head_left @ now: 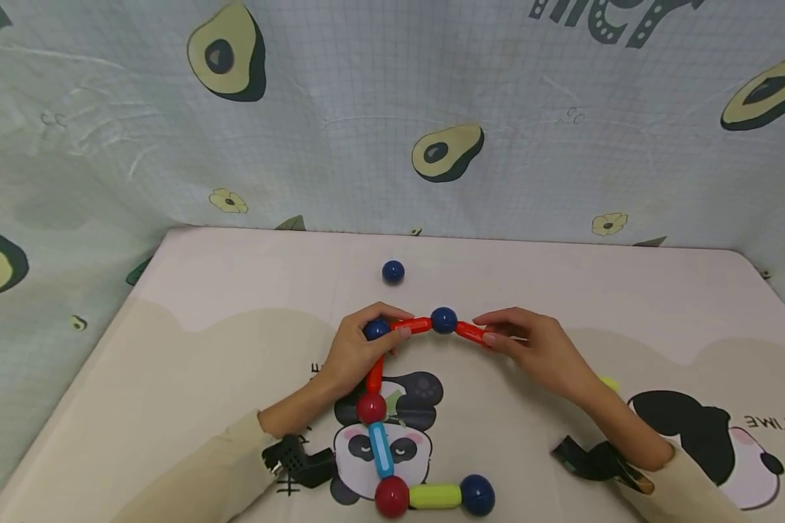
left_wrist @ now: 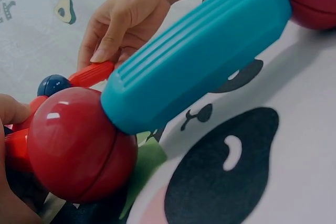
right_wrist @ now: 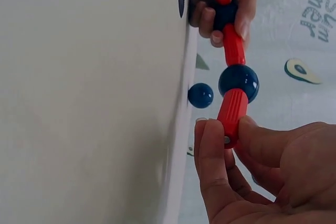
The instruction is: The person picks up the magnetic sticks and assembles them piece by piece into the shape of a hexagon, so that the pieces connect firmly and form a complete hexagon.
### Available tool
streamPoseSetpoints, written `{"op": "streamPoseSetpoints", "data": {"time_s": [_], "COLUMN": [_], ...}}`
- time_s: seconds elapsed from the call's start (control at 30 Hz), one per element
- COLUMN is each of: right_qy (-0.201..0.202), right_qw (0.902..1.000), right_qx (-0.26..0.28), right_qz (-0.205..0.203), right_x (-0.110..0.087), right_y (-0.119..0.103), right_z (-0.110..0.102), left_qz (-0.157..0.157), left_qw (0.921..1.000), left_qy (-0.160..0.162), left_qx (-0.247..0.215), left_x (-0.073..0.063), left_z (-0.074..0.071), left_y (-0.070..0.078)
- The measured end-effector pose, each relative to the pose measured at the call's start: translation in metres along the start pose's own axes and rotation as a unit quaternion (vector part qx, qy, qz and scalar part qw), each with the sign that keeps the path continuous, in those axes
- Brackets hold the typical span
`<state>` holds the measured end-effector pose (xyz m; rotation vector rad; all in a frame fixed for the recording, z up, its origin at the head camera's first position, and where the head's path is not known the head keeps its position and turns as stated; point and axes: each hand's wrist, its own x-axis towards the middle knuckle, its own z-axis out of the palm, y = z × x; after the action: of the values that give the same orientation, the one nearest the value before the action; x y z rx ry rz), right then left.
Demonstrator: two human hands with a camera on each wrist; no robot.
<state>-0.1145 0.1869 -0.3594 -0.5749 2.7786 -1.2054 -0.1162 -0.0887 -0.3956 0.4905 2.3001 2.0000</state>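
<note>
A chain of balls and ribbed rods lies along the table and bends at a blue corner ball [head_left: 376, 329]. My left hand [head_left: 353, 356] grips the first red rod [head_left: 419, 325] beside that ball. At its far end sits another blue ball [head_left: 443, 320], joined to a second red rod [head_left: 469, 332]. Thumb and fingers of my right hand [head_left: 549, 357] pinch this rod near its free end, where a small metal tip [right_wrist: 227, 140] shows. Toward me run a third red rod [head_left: 375, 378], a red ball [head_left: 371, 408] and a light blue rod [left_wrist: 194, 51].
Nearest me, a second red ball [head_left: 392, 497] joins a yellow-green rod [head_left: 435, 497] ending in a blue ball [head_left: 477, 495]. A loose blue ball [head_left: 393, 272] lies beyond my hands. Part of a yellow-green thing [head_left: 608, 382] shows behind my right forearm. An avocado-print curtain [head_left: 340, 94] hangs behind the table.
</note>
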Motion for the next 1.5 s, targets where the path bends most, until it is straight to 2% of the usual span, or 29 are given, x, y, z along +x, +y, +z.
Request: {"op": "streamPoseSetpoints", "data": {"time_s": [0.13, 0.23, 0.3, 0.4, 0.5, 0.6, 0.83, 0.93, 1.07, 1.3, 1.5], "right_qy": [-0.004, -0.01, -0.019, -0.033, -0.042, -0.048, -0.063, -0.071, -0.079, -0.079, -0.083], "right_qw": [1.0, 0.9999, 0.9996, 0.9987, 0.998, 0.9972, 0.9945, 0.9931, 0.9923, 0.9935, 0.9945], "right_qx": [0.004, 0.013, 0.023, 0.04, 0.048, 0.058, 0.084, 0.092, 0.096, 0.082, 0.062], "right_qz": [0.002, 0.002, 0.001, -0.001, -0.004, -0.005, -0.007, -0.007, -0.005, -0.011, -0.018], "right_x": [0.001, 0.003, 0.005, 0.01, 0.016, 0.023, 0.035, 0.038, 0.038, 0.039, 0.032], "right_y": [0.0, 0.0, -0.001, -0.004, -0.009, -0.017, -0.027, -0.03, -0.032, -0.037, -0.034], "right_z": [0.001, 0.002, 0.003, 0.006, 0.01, 0.015, 0.026, 0.031, 0.035, 0.033, 0.019], "left_qz": [-0.001, -0.018, -0.041, -0.08, -0.105, -0.113, -0.131, -0.13, -0.129, -0.094, -0.081], "left_qw": [0.9998, 0.9973, 0.991, 0.9753, 0.9623, 0.9565, 0.951, 0.9499, 0.9495, 0.9569, 0.9647], "left_qy": [-0.018, -0.067, -0.114, -0.18, -0.229, -0.254, -0.276, -0.283, -0.286, -0.273, -0.25], "left_qx": [0.002, -0.023, -0.057, -0.099, -0.103, -0.087, -0.047, -0.023, -0.013, 0.028, 0.02], "left_x": [0.002, 0.007, 0.012, 0.02, 0.025, 0.027, 0.027, 0.026, 0.024, 0.021, 0.021], "left_z": [-0.004, -0.012, -0.021, -0.037, -0.05, -0.058, -0.061, -0.06, -0.055, -0.047, -0.047], "left_y": [0.001, 0.002, 0.004, 0.005, 0.007, 0.009, 0.014, 0.013, 0.013, 0.011, 0.007]}}
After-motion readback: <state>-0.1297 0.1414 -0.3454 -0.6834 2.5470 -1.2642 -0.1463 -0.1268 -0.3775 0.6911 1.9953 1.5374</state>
